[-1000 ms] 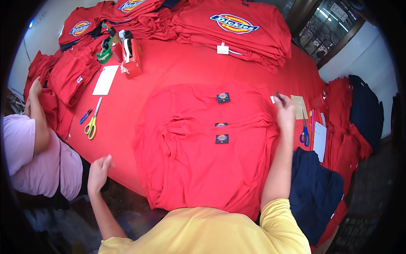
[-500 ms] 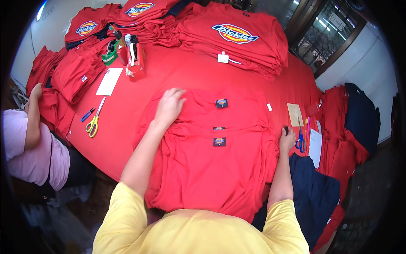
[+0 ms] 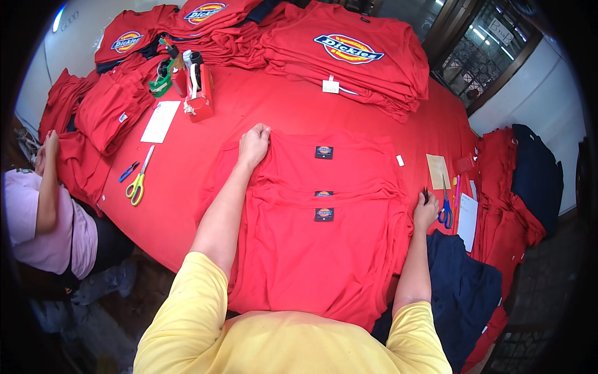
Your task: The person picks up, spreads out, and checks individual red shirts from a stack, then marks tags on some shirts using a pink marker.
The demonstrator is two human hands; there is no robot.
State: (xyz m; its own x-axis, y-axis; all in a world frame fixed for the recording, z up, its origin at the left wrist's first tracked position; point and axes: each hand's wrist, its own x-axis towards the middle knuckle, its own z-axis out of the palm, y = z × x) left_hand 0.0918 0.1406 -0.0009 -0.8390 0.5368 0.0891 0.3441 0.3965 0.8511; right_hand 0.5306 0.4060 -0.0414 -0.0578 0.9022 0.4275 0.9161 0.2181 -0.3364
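Red shirts (image 3: 311,249) with dark neck labels lie overlapped flat in front of me, their necklines staggered. My left hand (image 3: 254,144) is closed on the upper left shoulder of the farthest red shirt (image 3: 293,153), fingertips pinching the cloth. At the right side of the shirts, my right hand (image 3: 426,210) is closed around a small dark pointed tool (image 3: 425,194), mostly hidden in the fingers. Just to the right of that hand lie blue-handled scissors (image 3: 445,215).
Stacks of red shirts (image 3: 342,75) stand at the back. Yellow-handled scissors (image 3: 136,189), a blue cutter (image 3: 128,171), paper (image 3: 161,121) and a red tape dispenser (image 3: 199,103) lie left. Dark navy cloth (image 3: 461,280) hangs at near right. A co-worker in pink (image 3: 50,224) handles red cloth at left.
My left hand has gone from hovering open over the shirt to pinching its shoulder, slightly farther right. My right hand stays by the shirts' right side, still with the dark tool.
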